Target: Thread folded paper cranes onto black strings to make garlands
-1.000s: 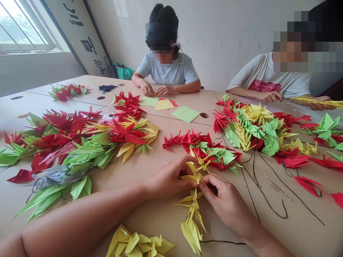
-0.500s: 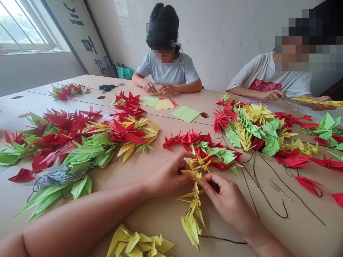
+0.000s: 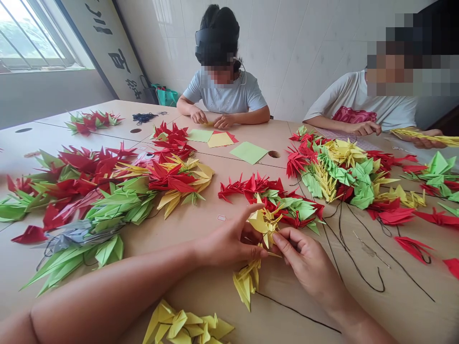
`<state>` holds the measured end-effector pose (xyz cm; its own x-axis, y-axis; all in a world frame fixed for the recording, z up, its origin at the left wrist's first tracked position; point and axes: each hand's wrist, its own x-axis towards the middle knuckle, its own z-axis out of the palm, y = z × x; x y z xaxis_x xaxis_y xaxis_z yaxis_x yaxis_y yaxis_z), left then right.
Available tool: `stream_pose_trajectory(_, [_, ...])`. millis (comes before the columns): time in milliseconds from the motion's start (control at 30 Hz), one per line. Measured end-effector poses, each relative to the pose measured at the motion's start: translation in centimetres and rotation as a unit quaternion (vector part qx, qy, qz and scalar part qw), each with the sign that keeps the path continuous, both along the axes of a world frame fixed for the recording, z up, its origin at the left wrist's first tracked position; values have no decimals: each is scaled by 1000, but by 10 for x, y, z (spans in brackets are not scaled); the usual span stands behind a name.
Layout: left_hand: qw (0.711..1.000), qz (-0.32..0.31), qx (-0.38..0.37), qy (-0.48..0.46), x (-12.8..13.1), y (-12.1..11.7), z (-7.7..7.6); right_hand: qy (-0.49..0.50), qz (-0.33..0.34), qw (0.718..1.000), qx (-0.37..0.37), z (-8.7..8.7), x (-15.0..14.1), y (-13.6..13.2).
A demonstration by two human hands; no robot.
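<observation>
A string of folded yellow paper cranes (image 3: pixel 266 222) hangs between my hands above the table. My left hand (image 3: pixel 231 241) is closed around its middle, thumb in front and the other fingers partly hidden behind the paper. From the right, my right hand (image 3: pixel 306 255) pinches a crane on the same string between thumb and fingertips. The string's lower cranes (image 3: pixel 246 282) dangle below my left thumb, and a dark cord (image 3: pixel 297 313) trails from them to the right. Nearer me lies another bunch of yellow cranes (image 3: pixel 186 328). Just beyond my hands rests a red and green crane string (image 3: pixel 251 187).
Large heaps of crane strings lie left (image 3: pixel 82 172) and right (image 3: pixel 333 165). A needle (image 3: pixel 371 249) and loose dark cords (image 3: pixel 340 229) lie at right. Square paper sheets (image 3: pixel 248 153) sit before a person (image 3: pixel 225 93) folding opposite. Another person (image 3: pixel 358 102) at right holds a yellow strand.
The yellow string has bunched and turned in my hands; its lower end has risen and swung left. My right hand has shifted its pinch slightly, and the trailing cord now slants more.
</observation>
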<state>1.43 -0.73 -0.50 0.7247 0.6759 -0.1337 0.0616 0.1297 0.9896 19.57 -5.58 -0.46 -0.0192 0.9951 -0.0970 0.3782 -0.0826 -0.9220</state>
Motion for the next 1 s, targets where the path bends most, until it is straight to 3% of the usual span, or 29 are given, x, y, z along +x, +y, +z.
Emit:
stream_pose_trajectory(200, [992, -7, -107, -59, 0, 2, -2, 84, -21, 995, -51, -2, 2, 0])
stream_pose_trajectory(633, [985, -9, -146, -92, -1, 6, -2, 176, -70, 980, -62, 0, 3, 1])
stream_pose_trajectory(867, [986, 58, -134, -76, 0, 6, 1, 172, 37, 984, -41, 5, -1, 0])
stream_pose_trajectory(1000, [986, 51, -134, -82, 0, 6, 2, 124, 40, 991, -32, 3, -1, 0])
